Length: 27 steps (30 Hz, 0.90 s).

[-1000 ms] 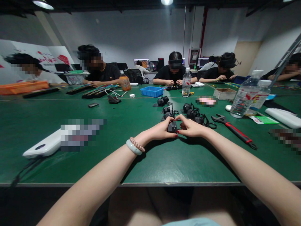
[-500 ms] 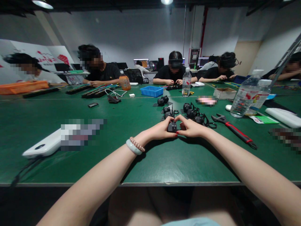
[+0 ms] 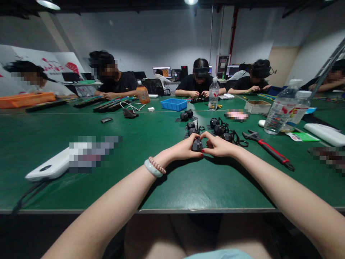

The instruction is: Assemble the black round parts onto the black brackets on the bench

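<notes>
Between my hands, low over the green table (image 3: 172, 190), is a small black blocky part (image 3: 197, 145); its exact kind I cannot make out. My left hand (image 3: 185, 148) grips it from the left, thumb and fingers closed around its side. On the other side my right hand (image 3: 219, 145) has its fingers curled, with the fingertips pressed to the same part. Just beyond my hands stand similar black assemblies (image 3: 219, 128) with round bodies and rings. Another black assembly (image 3: 186, 115) sits farther back. Parts of the nearest ones are hidden behind my hands.
An adjustable wrench (image 3: 272, 149) with a red and black handle lies to the right. Water bottles (image 3: 280, 111) stand behind it. A white device (image 3: 51, 165) rests at left. Farther off are a blue tray (image 3: 174, 104), a cardboard box (image 3: 257, 107) and several seated people.
</notes>
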Motion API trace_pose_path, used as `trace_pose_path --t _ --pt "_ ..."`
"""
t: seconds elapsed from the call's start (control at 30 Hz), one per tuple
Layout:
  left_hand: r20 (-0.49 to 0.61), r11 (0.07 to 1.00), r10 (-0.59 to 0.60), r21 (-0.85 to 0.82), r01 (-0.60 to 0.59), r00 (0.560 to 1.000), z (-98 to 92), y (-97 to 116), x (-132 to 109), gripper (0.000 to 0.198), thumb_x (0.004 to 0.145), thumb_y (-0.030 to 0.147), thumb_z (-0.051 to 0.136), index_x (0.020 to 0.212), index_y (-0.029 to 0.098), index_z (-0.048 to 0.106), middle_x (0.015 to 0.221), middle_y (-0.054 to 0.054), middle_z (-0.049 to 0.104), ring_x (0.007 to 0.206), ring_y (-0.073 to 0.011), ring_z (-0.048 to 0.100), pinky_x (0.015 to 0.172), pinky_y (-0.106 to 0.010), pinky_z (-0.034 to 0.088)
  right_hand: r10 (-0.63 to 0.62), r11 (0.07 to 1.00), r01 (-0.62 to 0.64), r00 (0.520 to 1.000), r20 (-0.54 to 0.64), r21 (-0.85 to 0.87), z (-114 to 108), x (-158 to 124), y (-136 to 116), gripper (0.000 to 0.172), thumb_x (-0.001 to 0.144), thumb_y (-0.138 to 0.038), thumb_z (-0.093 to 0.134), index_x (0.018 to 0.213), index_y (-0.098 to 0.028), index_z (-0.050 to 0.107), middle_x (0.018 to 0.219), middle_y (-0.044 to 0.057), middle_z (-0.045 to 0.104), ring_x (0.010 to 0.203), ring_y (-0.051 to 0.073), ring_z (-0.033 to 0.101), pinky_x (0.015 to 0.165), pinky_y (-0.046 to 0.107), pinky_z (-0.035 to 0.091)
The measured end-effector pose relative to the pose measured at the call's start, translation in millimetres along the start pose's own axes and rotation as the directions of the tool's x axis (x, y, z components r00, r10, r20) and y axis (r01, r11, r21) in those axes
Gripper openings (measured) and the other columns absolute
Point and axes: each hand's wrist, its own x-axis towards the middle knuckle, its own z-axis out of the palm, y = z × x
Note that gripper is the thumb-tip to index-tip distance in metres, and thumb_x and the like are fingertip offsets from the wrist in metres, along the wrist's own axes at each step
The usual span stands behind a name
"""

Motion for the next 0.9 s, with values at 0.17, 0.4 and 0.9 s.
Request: trace_pose_path --t 0.17,0.4,0.9 --pt "-0.007 1.000 0.007 0.001 -0.007 1.000 -0.1 0.6 0.0 0.062 0.061 0.040 0.058 0.111 0.015 0.032 0.095 -0.008 0.051 0.082 -0.0183 0.050 0.069 -0.028 0.039 0.011 1.000 -0.011 1.000 0.011 0.006 -1.0 -0.2 -1.3 0.037 0.070 -0.030 0.046 0.103 -0.019 0.033 0.051 -0.008 0.037 0.046 0.007 0.034 0.048 0.019 0.025" --pt "-0.008 1.000 0.003 -0.015 -0.003 1.000 -0.3 0.9 -0.3 0.062 0.060 0.039 0.058 0.111 0.015 0.033 0.094 -0.007 0.051 0.081 -0.0183 0.050 0.069 -0.028 0.039 0.010 1.000 -0.010 1.000 0.010 -0.004 -2.0 -0.3 -1.7 0.034 0.072 -0.030 0.045 0.102 -0.019 0.034 0.051 -0.008 0.038 0.046 0.007 0.034 0.048 0.020 0.026" --pt "-0.005 1.000 -0.011 0.015 0.011 1.000 -1.1 3.2 -0.6 0.061 0.061 0.039 0.057 0.111 0.015 0.032 0.093 -0.007 0.051 0.080 -0.0179 0.050 0.068 -0.028 0.039 0.033 0.999 -0.033 0.999 0.010 -0.004 -1.4 0.9 1.3 0.033 0.076 -0.034 0.040 0.105 -0.019 0.037 0.058 -0.003 0.050 0.051 0.009 0.043 0.052 0.021 0.031"
